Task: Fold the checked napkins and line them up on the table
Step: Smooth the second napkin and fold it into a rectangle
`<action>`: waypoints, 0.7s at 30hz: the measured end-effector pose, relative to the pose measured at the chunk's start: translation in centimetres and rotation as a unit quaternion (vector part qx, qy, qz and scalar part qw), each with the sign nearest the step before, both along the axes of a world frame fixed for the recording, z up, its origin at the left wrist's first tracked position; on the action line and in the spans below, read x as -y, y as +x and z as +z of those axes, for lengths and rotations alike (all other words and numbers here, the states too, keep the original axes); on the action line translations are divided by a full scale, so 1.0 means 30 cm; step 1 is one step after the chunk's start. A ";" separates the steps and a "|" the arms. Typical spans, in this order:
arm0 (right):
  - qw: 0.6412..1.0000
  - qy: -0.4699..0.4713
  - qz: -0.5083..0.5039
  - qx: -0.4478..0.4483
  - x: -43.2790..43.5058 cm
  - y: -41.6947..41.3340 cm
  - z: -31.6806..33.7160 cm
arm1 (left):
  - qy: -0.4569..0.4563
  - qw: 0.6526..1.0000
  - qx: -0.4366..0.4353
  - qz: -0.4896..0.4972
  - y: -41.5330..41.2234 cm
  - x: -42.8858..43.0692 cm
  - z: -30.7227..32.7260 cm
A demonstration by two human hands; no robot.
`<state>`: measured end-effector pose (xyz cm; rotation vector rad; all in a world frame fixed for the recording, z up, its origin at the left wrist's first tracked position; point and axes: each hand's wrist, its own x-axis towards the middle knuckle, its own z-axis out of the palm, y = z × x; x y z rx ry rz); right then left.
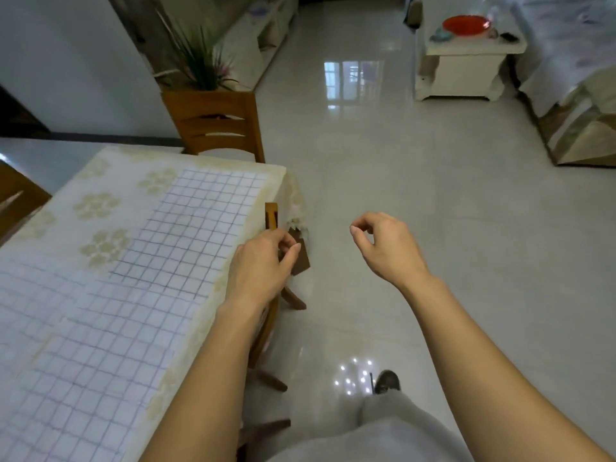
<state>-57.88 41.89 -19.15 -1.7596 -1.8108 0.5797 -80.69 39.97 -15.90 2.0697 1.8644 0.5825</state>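
A white checked napkin (196, 225) with thin purple lines lies flat on the far part of the table (100, 181), which wears a cream flowered cloth. More checked napkins (86, 371) lie flat and overlapping on the near part. My left hand (260, 261) hovers over the table's right edge, next to the far napkin's near corner, with fingers loosely curled and nothing in them. My right hand (386, 245) hangs in the air above the floor to the right of the table, thumb and forefinger loosely bent, holding nothing.
A wooden chair (213, 125) stands at the table's far end, another chair (271, 216) is tucked in at its right side, a third chair (16, 198) at the left. A potted plant (203, 65), a white low table (466, 58) and glossy tiled floor (416, 178) lie beyond.
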 end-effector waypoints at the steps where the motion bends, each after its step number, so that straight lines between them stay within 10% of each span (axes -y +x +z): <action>1: 1.000 0.000 0.002 -0.004 -0.080 0.031 0.017 | -0.003 1.000 0.000 0.009 0.027 -0.065 0.016; 21: 0.991 0.000 0.115 0.066 -1.381 0.127 0.083 | -0.097 0.989 0.075 0.087 0.185 -1.326 -0.113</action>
